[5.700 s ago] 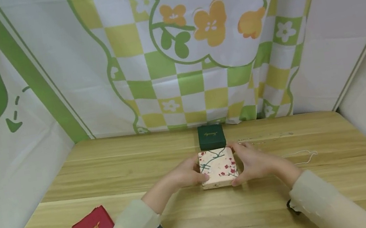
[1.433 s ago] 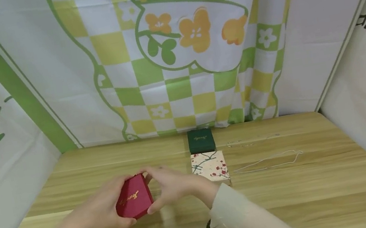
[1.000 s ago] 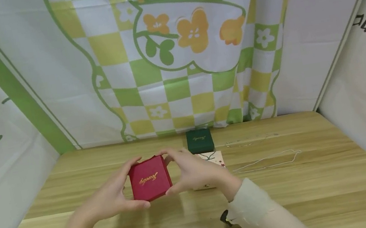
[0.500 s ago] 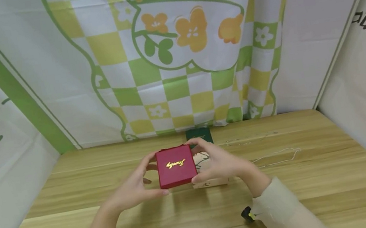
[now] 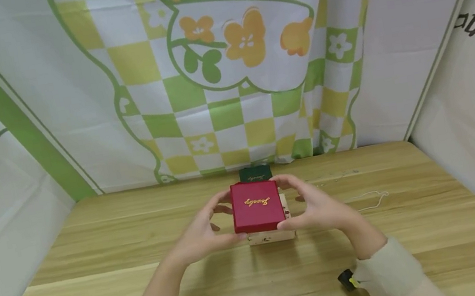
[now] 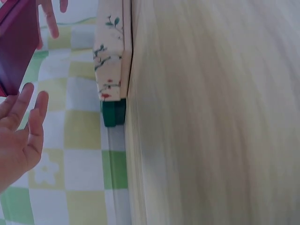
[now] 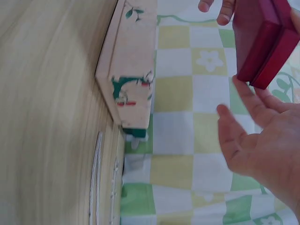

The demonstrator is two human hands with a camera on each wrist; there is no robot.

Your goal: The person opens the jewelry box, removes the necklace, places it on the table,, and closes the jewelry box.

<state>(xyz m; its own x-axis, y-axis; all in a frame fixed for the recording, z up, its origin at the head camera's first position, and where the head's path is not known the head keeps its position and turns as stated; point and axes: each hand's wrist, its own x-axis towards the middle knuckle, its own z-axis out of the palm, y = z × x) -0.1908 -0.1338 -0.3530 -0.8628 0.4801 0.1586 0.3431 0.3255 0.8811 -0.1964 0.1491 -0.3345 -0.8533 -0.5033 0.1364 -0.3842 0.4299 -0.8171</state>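
A red jewelry box (image 5: 258,218) with gold lettering is held level in the air between both hands. My left hand (image 5: 200,233) grips its left side, thumb at the near corner and fingers at the far one. On the opposite side my right hand (image 5: 320,207) grips it the same way. Both wrist views show the red box well above the table. Under it in the head view, a cream box with plum-blossom print (image 5: 271,236) rests on the wood, mostly covered. Behind that, a dark green jewelry box (image 5: 255,173) is partly hidden.
A silver chain necklace (image 5: 378,198) lies on the wooden table (image 5: 423,242) to the right, partly behind the right hand. Farther back is a thin beaded chain (image 5: 341,175). The checked curtain (image 5: 227,113) hangs right behind the table's far edge.
The red box was picked up from the table's left side by both hands and carried right, over the cream box. Earlier, both hands held the cream box, since released in front of the green one.
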